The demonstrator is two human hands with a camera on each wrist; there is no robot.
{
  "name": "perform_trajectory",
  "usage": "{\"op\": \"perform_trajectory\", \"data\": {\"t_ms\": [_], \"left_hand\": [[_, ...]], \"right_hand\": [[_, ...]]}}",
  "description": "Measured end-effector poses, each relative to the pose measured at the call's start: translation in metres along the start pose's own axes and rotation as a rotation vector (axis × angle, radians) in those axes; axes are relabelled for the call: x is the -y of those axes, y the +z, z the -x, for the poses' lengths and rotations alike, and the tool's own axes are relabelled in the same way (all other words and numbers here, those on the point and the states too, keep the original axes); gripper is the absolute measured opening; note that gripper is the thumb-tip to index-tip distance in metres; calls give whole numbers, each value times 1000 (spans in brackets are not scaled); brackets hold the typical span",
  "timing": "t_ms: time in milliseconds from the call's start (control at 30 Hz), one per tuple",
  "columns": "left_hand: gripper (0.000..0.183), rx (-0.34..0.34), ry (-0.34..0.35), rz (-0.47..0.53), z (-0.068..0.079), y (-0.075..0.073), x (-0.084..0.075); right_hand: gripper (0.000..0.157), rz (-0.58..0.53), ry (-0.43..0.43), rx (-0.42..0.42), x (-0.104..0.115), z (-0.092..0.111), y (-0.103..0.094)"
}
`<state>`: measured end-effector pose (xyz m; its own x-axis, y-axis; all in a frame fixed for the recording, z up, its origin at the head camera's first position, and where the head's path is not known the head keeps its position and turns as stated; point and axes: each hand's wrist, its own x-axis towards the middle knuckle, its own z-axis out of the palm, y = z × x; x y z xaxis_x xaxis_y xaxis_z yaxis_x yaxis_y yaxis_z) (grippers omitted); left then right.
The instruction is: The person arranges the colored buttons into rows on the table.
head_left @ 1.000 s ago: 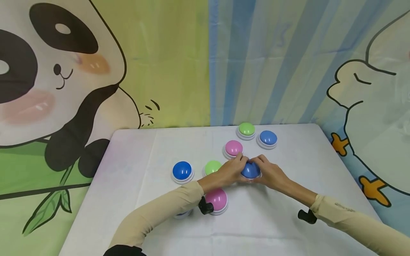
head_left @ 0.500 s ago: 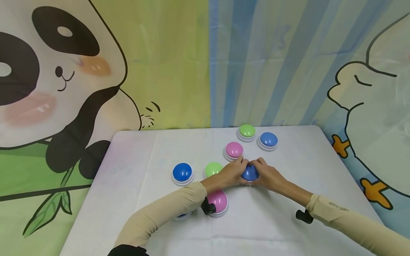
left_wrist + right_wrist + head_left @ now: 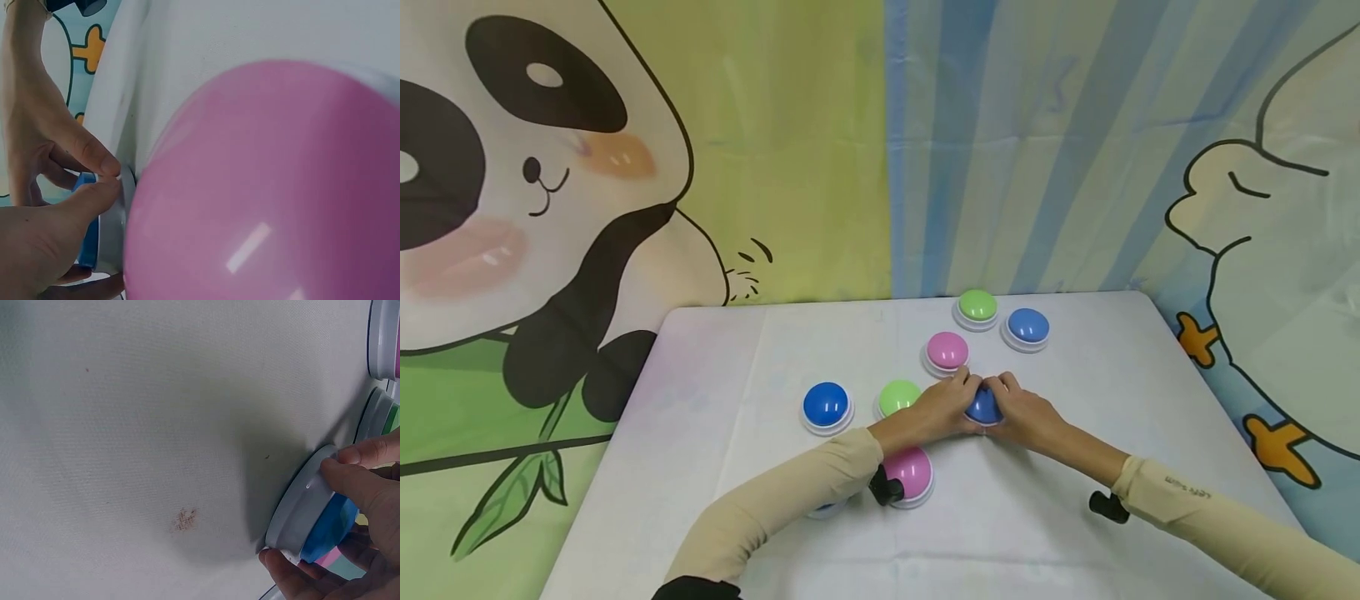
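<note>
Both hands grip one round blue push button (image 3: 984, 407) with a white base, in the middle of the head view. My left hand (image 3: 942, 407) holds its left side and my right hand (image 3: 1028, 414) its right side, thumbs near each other at the front. In the right wrist view, the white base (image 3: 300, 503) is at or close to the tabletop; I cannot tell whether it touches. A green button (image 3: 899, 397) and a pink button (image 3: 947, 350) sit just left of and behind the hands. Below my left wrist is another pink button (image 3: 910, 473), partly covered.
A blue button (image 3: 826, 405) stands to the left on the white table (image 3: 760, 350). Further back are a green button (image 3: 977, 306) and a blue button (image 3: 1027, 326). The left sleeve mostly hides another button (image 3: 827, 510). Printed curtains (image 3: 805, 150) hang behind the table.
Both hands have shifted the held blue button slightly nearer and to the left. The right-hand fingers sit a little closer to the left hand. The other buttons have stayed put.
</note>
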<state>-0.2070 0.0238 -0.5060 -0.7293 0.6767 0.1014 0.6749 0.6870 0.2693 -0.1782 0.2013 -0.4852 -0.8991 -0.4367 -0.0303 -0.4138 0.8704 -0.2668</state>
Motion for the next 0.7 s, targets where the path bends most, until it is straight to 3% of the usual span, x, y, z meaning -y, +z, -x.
{"op": "perform_trajectory", "data": {"t_ms": [200,400,700], "left_hand": [[74,18,-11,-52,3,-5,-1],[71,14,-19,-155,5,-27,0],[64,-51,-65,-39,11,-46,31]], "right_hand": [[76,25,20,34,1,1,-2],[81,63,31,-4,0,6,-6],[71,30,19,-66,-2,6,-7]]}}
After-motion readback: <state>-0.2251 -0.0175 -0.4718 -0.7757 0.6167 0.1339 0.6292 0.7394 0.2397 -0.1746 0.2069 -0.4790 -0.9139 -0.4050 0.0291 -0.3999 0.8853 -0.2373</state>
